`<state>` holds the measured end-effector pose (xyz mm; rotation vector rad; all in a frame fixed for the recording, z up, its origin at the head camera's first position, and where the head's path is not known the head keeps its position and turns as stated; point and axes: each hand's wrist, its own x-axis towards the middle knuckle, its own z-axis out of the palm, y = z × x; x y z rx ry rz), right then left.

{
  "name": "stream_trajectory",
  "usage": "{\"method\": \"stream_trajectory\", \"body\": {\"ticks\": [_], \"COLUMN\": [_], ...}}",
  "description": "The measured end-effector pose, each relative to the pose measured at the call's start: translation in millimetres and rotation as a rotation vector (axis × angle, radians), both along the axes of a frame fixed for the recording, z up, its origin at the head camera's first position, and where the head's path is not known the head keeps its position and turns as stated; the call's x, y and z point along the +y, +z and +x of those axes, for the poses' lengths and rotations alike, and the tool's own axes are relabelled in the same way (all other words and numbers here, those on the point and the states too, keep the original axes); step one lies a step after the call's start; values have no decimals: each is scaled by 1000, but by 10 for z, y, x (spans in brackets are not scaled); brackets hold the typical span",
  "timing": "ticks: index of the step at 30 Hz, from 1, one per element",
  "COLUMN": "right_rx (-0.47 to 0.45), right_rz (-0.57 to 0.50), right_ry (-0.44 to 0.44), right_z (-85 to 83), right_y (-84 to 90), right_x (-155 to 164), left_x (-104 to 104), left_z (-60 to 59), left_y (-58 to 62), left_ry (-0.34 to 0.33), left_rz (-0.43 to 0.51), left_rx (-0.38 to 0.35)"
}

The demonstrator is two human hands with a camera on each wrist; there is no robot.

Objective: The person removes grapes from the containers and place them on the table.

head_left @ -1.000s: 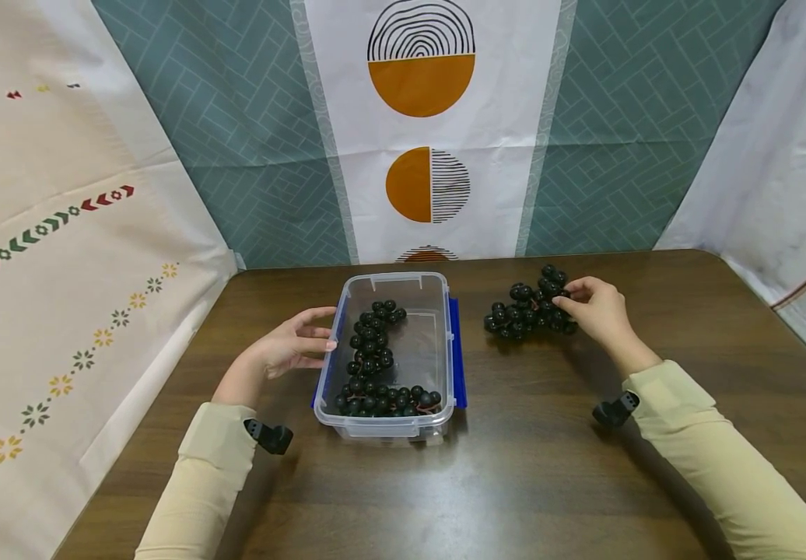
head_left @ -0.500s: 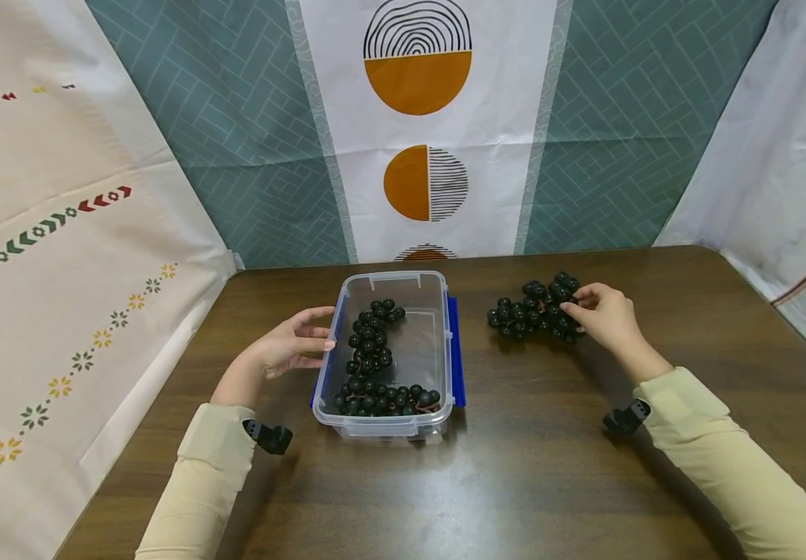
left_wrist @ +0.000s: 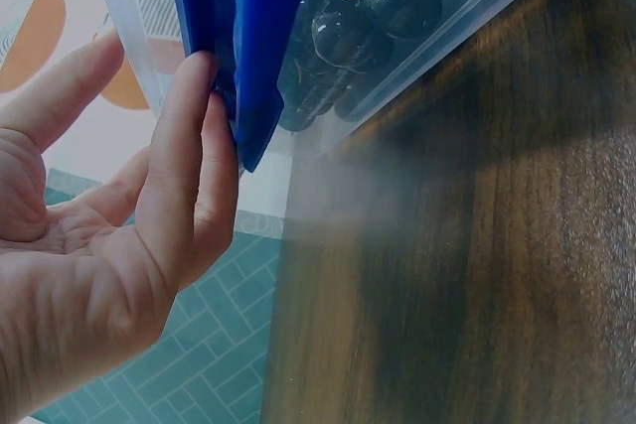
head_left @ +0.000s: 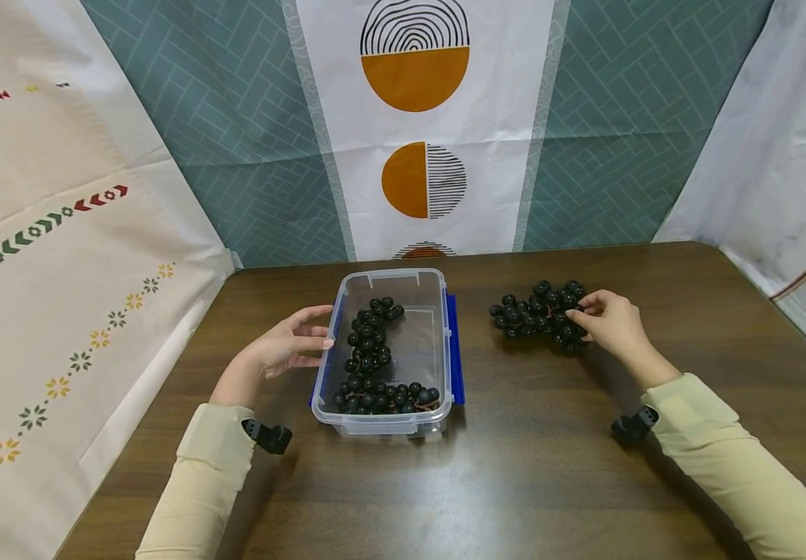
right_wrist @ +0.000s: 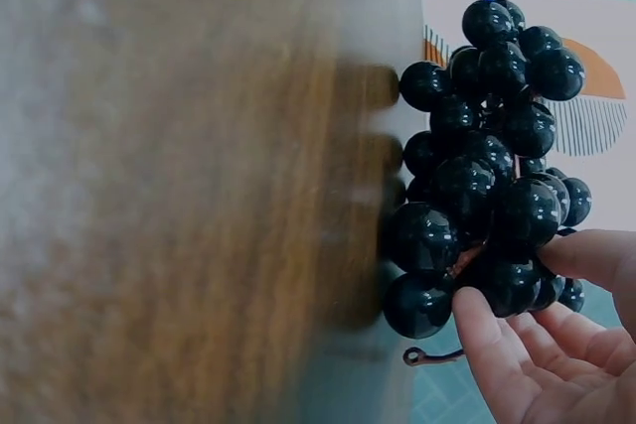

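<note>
Head view: the right hand pinches a loose bunch of dark round grapes lying on the brown wooden table, at three o'clock from the clear plastic box with blue latches. The bunch's long axis runs nine to three. Lifting it clear looks like the next need.

Left wrist view: the left hand, fingers straight, presses the box's blue latch.

Right wrist view: fingertips grip the bunch's stem end.

tabletop: dark brown wood
box: centre, holding grapes
bunch: at 2 o'clock from the box
</note>
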<state>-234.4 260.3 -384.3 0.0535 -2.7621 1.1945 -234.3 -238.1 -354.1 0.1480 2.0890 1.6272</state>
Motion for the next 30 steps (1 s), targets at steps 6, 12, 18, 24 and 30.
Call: {"method": "stream_trajectory", "body": {"ticks": [6, 12, 18, 24, 30], "right_rx": [-15, -27, -8, -21, -3], "right_rz": [-15, -23, -23, -9, 51], "right_ry": [-4, -6, -20, -15, 10], "right_z": [-8, -23, -46, -37, -16], "right_y": [-39, -60, -56, -47, -56], "right_x": [5, -4, -11, 20, 47], "left_x": [-8, -12, -28, -3, -11], "left_z": [-8, -11, -20, -23, -6], "left_y": [-9, -21, -26, -20, -15], "left_ry": [-1, -3, 3, 5, -3], "left_rz": [8, 6, 3, -2, -3], "left_rx": [-2, 0, 2, -2, 0]}}
